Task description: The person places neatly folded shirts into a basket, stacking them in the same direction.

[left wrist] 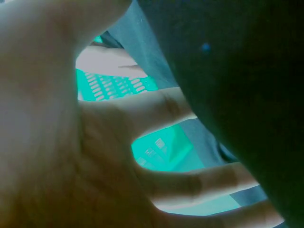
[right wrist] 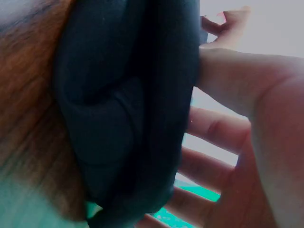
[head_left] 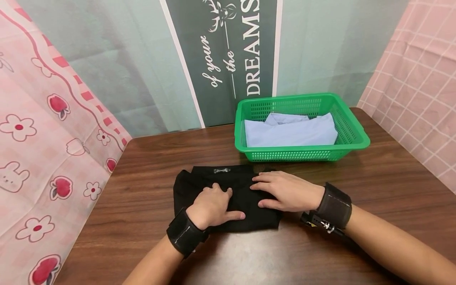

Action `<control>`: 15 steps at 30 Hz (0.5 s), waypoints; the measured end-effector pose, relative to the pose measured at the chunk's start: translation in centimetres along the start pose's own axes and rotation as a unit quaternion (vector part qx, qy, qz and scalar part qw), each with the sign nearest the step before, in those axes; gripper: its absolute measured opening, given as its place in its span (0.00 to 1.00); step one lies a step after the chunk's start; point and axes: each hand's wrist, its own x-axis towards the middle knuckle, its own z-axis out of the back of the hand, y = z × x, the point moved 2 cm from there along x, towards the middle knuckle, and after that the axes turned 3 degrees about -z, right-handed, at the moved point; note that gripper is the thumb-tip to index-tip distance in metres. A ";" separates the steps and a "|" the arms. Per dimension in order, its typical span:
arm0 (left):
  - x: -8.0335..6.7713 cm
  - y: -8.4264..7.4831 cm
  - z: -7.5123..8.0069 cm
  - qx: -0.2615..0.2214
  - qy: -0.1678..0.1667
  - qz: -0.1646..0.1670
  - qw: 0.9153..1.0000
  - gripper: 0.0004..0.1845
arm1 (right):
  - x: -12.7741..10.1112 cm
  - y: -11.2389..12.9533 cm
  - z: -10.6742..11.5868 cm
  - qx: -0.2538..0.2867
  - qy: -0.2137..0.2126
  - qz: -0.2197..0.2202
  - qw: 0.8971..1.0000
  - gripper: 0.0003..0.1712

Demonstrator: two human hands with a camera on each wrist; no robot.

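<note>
A black garment (head_left: 249, 209), folded into a compact bundle, lies on the table with a small label at its far edge. Resting on its left half is my left hand (head_left: 211, 204), thumb stretched out to the right. My right hand (head_left: 285, 192) touches the garment's right side with extended, slightly spread fingers. In the left wrist view, dark cloth (left wrist: 237, 71) hides the fingertips of the spread hand (left wrist: 109, 142). Thick folds of the garment's edge (right wrist: 109, 118) show in the right wrist view, with the right hand's fingers (right wrist: 213, 128) reaching behind them.
Behind the garment, toward the right, stands a green plastic basket (head_left: 303, 154) with a folded light blue shirt (head_left: 290, 132) inside. The brown wooden table (head_left: 142, 174) meets curtains (head_left: 117, 79) at the back and left, and a pink tiled-pattern sheet (head_left: 420, 79) at the right.
</note>
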 end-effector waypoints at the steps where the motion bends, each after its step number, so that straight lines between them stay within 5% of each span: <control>1: 0.1 -0.1 0.0 0.000 0.000 -0.002 1.000 0.47 | 0.0 -0.1 -0.2 0.003 0.004 -0.003 1.000 0.27; 9: -1.2 1.7 0.1 -0.059 -0.041 -0.022 0.997 0.40 | 0.0 -0.5 -1.2 0.022 0.035 -0.024 0.999 0.39; 15: -2.7 4.9 0.8 -0.074 -0.042 0.033 0.996 0.44 | 0.1 -0.5 -1.1 0.017 0.047 -0.024 0.998 0.45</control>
